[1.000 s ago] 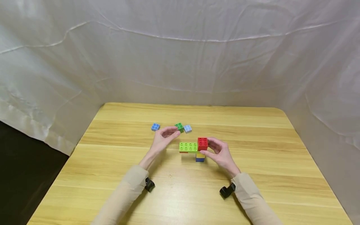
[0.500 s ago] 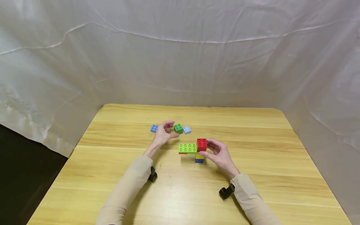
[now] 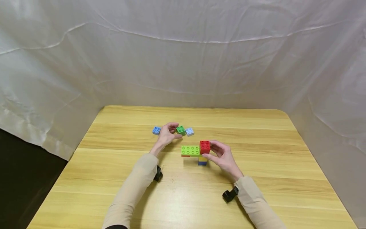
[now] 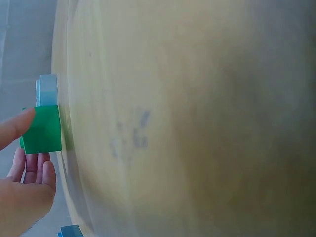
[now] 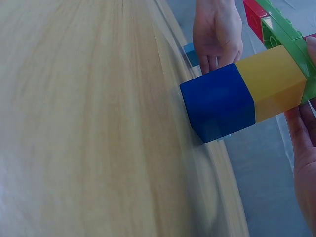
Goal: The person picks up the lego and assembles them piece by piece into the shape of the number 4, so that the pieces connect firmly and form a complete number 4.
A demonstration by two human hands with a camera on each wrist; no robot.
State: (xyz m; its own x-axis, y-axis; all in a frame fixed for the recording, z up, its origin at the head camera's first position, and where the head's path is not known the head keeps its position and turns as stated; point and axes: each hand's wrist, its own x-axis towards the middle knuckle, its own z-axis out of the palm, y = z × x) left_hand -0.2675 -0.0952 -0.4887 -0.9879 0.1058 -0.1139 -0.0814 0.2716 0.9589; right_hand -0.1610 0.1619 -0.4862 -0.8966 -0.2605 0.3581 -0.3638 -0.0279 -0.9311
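My right hand (image 3: 224,158) pinches a toy brick assembly at its red top brick (image 3: 204,147). The red brick sits on the right end of a long lime-green brick (image 3: 190,150). Beneath that end are a yellow brick (image 5: 271,81) and a dark blue brick (image 5: 217,103); another red brick (image 5: 255,19) is under the other end. My left hand (image 3: 166,135) is at a green brick (image 3: 180,130), thumb on the near side and fingers behind. In the left wrist view the thumb (image 4: 17,128) overlaps the green brick, with the fingertips right at its edge.
A pale blue brick (image 3: 189,131) lies right beside the green one on the wooden table (image 3: 257,190). To the left of my left hand is a blue brick (image 3: 156,130). Grey-white sheeting (image 3: 183,63) stands behind the table and along both sides.
My left hand has moved forward, closer round the green brick, its sleeve shifting right. The right hand keeps its grip on the assembly, almost still. The view has shifted slightly.
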